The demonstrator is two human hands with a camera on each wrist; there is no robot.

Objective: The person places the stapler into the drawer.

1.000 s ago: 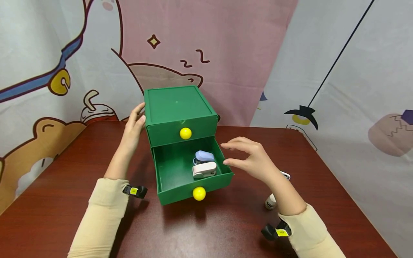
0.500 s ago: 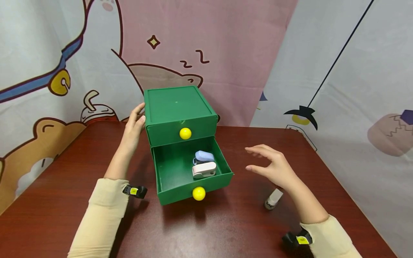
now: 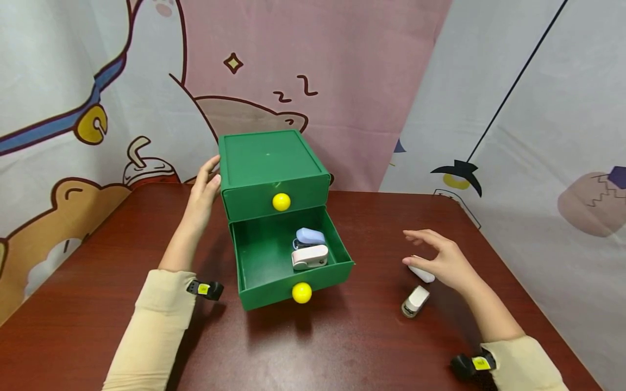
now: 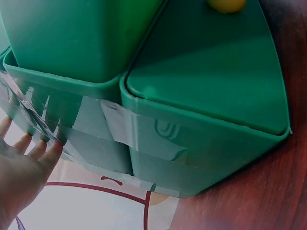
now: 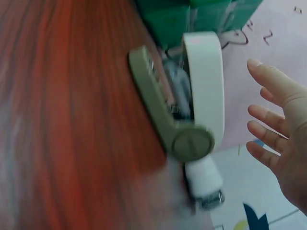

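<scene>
A green two-drawer cabinet (image 3: 274, 157) stands on the table, its lower drawer (image 3: 261, 252) pulled out. Inside lie a light blue stapler (image 3: 310, 236) and a white mini stapler (image 3: 310, 257). My left hand (image 3: 199, 195) rests its fingers against the cabinet's left side, over clear tape (image 4: 120, 120). To the right, my right hand (image 3: 442, 260) hovers above the table, thumb and fingers apart, holding nothing. Below it lie a stapler with white top and olive base (image 5: 204, 86) and a white object (image 3: 423, 274), partly covered by the hand in the head view.
Yellow ball knobs (image 3: 301, 293) stick out from both drawer fronts. The dark red wooden table (image 3: 362, 347) runs back to a printed curtain (image 3: 362, 98) behind the cabinet and along the right.
My right hand has moved right, away from the open drawer to over the objects on the table, uncovering the white and olive stapler. The left hand and cabinet have stayed put.
</scene>
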